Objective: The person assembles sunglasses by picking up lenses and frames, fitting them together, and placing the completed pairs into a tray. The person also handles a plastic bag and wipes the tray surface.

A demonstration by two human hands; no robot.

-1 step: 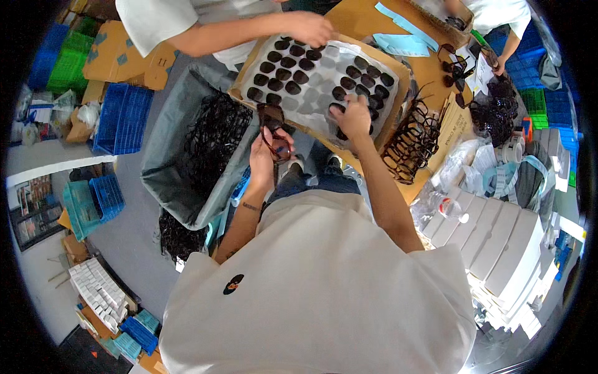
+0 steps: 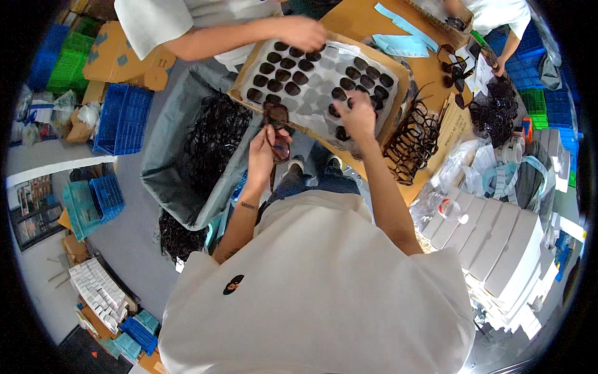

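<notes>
My left hand (image 2: 261, 149) grips a pair of brown sunglasses (image 2: 276, 114), held upright at the near left corner of a shallow cardboard tray (image 2: 392, 109). Rows of dark sunglass lenses (image 2: 293, 88) lie on the tray's white lining, with grey lens-shaped marks between them. Over the right-hand rows, my right hand (image 2: 360, 118) hovers close to the lenses with bent fingers. Motion smears those fingers, and whether a lens is between them cannot be made out.
A co-worker's hand (image 2: 302, 32) reaches over the tray's far edge. Left stands a grey-lined bin (image 2: 177, 181) of black glasses frames (image 2: 215, 137). Right of the tray, several brown frames (image 2: 414, 140) lie in a row. White boxes (image 2: 492, 237) and a plastic bottle (image 2: 453, 209) sit nearer.
My right hand has lifted slightly off the lenses. My left hand has turned the sunglasses a little and shifted them slightly to the right. The co-worker's hand has moved slightly left.
</notes>
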